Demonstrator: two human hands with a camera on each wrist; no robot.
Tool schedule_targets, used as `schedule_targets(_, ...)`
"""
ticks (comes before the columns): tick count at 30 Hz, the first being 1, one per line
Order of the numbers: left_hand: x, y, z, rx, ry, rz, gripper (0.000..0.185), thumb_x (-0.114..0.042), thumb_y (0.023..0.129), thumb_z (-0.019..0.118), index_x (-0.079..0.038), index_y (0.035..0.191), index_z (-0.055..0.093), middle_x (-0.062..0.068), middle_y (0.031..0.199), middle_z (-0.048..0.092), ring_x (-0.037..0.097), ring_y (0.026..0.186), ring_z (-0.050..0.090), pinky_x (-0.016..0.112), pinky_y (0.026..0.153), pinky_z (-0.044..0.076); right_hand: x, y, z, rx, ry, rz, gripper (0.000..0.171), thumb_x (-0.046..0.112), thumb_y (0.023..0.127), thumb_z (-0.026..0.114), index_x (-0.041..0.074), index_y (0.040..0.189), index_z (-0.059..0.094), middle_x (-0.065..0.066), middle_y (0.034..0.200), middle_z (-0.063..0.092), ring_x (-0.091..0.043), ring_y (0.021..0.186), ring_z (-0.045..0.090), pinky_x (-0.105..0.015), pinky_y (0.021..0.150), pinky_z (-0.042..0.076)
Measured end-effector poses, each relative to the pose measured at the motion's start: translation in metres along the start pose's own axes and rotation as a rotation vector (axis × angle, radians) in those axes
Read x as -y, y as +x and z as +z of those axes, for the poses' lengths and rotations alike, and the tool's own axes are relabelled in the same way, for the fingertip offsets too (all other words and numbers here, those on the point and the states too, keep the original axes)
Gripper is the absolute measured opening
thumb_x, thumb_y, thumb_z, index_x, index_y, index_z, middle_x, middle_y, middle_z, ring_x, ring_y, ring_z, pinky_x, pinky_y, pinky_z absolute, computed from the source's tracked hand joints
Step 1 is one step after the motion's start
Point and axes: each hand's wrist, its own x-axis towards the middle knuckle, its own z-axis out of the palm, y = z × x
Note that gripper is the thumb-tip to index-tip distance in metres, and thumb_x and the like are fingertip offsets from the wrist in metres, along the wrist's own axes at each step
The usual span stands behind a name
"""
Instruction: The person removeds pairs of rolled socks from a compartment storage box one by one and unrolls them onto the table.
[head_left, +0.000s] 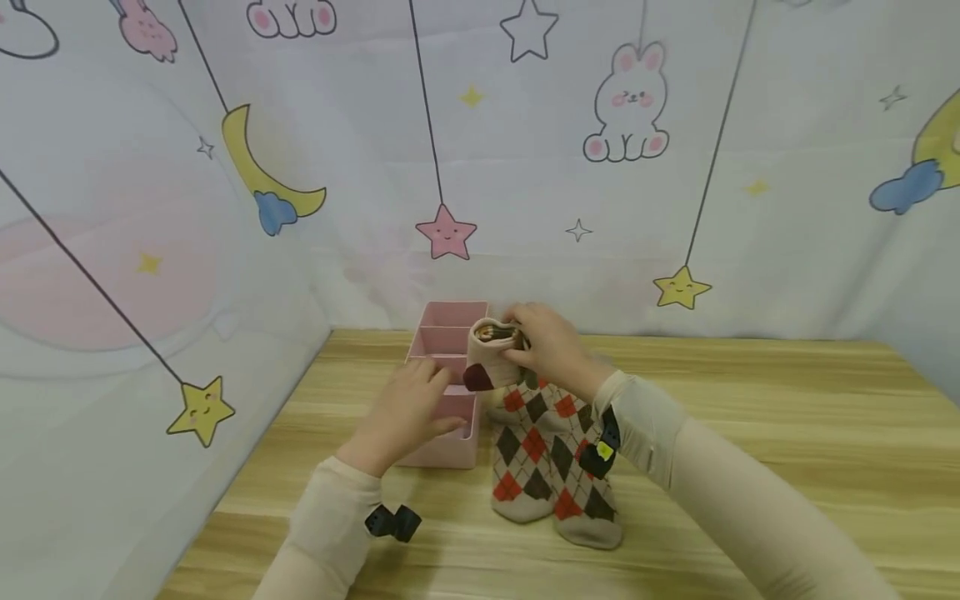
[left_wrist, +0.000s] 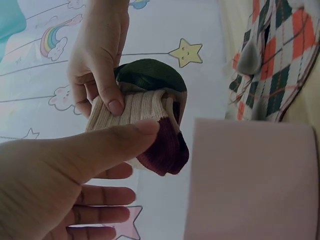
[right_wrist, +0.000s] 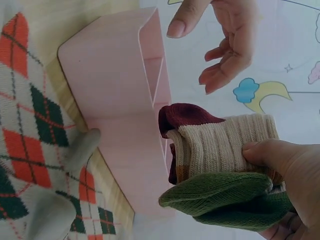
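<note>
The right hand (head_left: 551,346) pinches a rolled-up sock bundle (head_left: 495,354) between thumb and fingers right above the pink box (head_left: 450,446), while the left hand (head_left: 405,412) rests open over the box, fingers loose, holding nothing; argyle socks (head_left: 551,454) lie under the right wrist.

A pale printed backdrop (head_left: 525,167) — rabbits, crescent moons, clouds and smiling stars hanging on dark strings — lines the back and left side of a light wood-grain table (head_left: 750,417). Soft, even light falls across the scene.
</note>
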Motion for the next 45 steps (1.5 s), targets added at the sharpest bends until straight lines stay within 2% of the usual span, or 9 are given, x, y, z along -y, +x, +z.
schedule_targets(3, -0.006, 0.003, 0.006, -0.043, -0.014, 0.031, 0.048, -0.031, 0.072, 0.083, -0.004, 0.105, 0.061, 0.009, 0.103, 0.060, 0.028, 0.100, 0.057, 0.043, 0.092, 0.047, -0.005, -0.010, -0.003, 0.000, -0.002, 0.017, 0.037, 0.019, 0.085, 0.073, 0.003, 0.115, 0.060, -0.013, 0.109, 0.064, -0.024, 0.094, 0.059, -0.039, 0.082, 0.050)
schedule_targets(9, -0.017, 0.007, 0.017, -0.170, 0.007, 0.106, 0.051, -0.029, 0.068, 0.086, -0.005, 0.106, 0.062, 0.008, 0.097, 0.060, 0.027, 0.092, 0.058, 0.041, 0.087, 0.048, -0.016, -0.031, -0.007, -0.006, -0.024, 0.056, 0.038, 0.020, 0.084, 0.075, 0.002, 0.115, 0.061, -0.013, 0.108, 0.065, -0.023, 0.090, 0.058, -0.039, 0.078, 0.050)
schedule_targets(12, -0.023, 0.009, 0.024, -0.196, 0.012, 0.124, 0.051, -0.028, 0.068, 0.086, -0.007, 0.107, 0.063, 0.007, 0.097, 0.061, 0.025, 0.091, 0.059, 0.040, 0.087, 0.048, -0.022, -0.042, -0.006, 0.001, -0.042, 0.081, 0.039, 0.021, 0.084, 0.074, 0.003, 0.116, 0.061, -0.012, 0.107, 0.065, -0.022, 0.088, 0.058, -0.038, 0.076, 0.049)
schedule_targets(17, -0.031, 0.012, 0.032, -0.199, 0.032, 0.136, 0.050, -0.029, 0.067, 0.087, -0.009, 0.106, 0.063, 0.006, 0.097, 0.061, 0.024, 0.091, 0.058, 0.039, 0.083, 0.048, -0.029, -0.059, -0.006, -0.006, -0.062, 0.109, 0.038, 0.022, 0.083, 0.075, 0.004, 0.114, 0.062, -0.010, 0.102, 0.065, -0.019, 0.081, 0.056, -0.035, 0.070, 0.048)
schedule_targets(22, -0.041, 0.014, 0.038, -0.206, 0.060, 0.152, 0.048, -0.030, 0.067, 0.086, -0.009, 0.103, 0.062, 0.005, 0.099, 0.060, 0.022, 0.093, 0.057, 0.037, 0.083, 0.047, -0.036, -0.077, -0.006, -0.042, -0.077, 0.102, 0.038, 0.022, 0.082, 0.076, 0.005, 0.113, 0.062, -0.010, 0.102, 0.065, -0.019, 0.082, 0.056, -0.035, 0.069, 0.046)
schedule_targets(28, -0.057, 0.018, 0.045, -0.225, 0.017, 0.173, 0.047, -0.031, 0.068, 0.086, -0.009, 0.103, 0.063, 0.004, 0.098, 0.059, 0.022, 0.092, 0.057, 0.036, 0.082, 0.047, -0.042, -0.096, -0.005, -0.075, -0.081, 0.087, 0.036, 0.020, 0.079, 0.079, 0.008, 0.109, 0.062, -0.007, 0.097, 0.065, -0.016, 0.077, 0.053, -0.033, 0.067, 0.044)
schedule_targets(34, -0.076, 0.023, 0.048, -0.182, -0.031, 0.189, 0.045, -0.033, 0.073, 0.082, -0.012, 0.108, 0.063, 0.001, 0.100, 0.060, 0.019, 0.096, 0.057, 0.035, 0.091, 0.047, -0.046, -0.113, -0.005, -0.078, -0.083, 0.109, 0.035, 0.020, 0.077, 0.080, 0.007, 0.105, 0.063, -0.004, 0.089, 0.064, -0.011, 0.070, 0.048, -0.029, 0.062, 0.040)
schedule_targets(38, -0.086, 0.028, 0.050, -0.167, -0.031, 0.186, 0.044, -0.036, 0.074, 0.081, -0.013, 0.107, 0.063, 0.000, 0.101, 0.060, 0.018, 0.096, 0.058, 0.035, 0.089, 0.048, -0.047, -0.125, -0.005, -0.066, -0.080, 0.159, 0.036, 0.021, 0.077, 0.081, 0.006, 0.105, 0.064, -0.003, 0.084, 0.062, -0.011, 0.068, 0.047, -0.027, 0.061, 0.039)
schedule_targets(45, -0.102, 0.034, 0.055, -0.143, -0.044, 0.206, 0.042, -0.038, 0.076, 0.079, -0.013, 0.105, 0.062, -0.001, 0.098, 0.059, 0.017, 0.096, 0.057, 0.034, 0.087, 0.047, -0.050, -0.143, -0.004, -0.061, -0.059, 0.220, 0.037, 0.021, 0.077, 0.080, 0.005, 0.106, 0.064, -0.005, 0.092, 0.066, -0.013, 0.074, 0.055, -0.029, 0.063, 0.045)
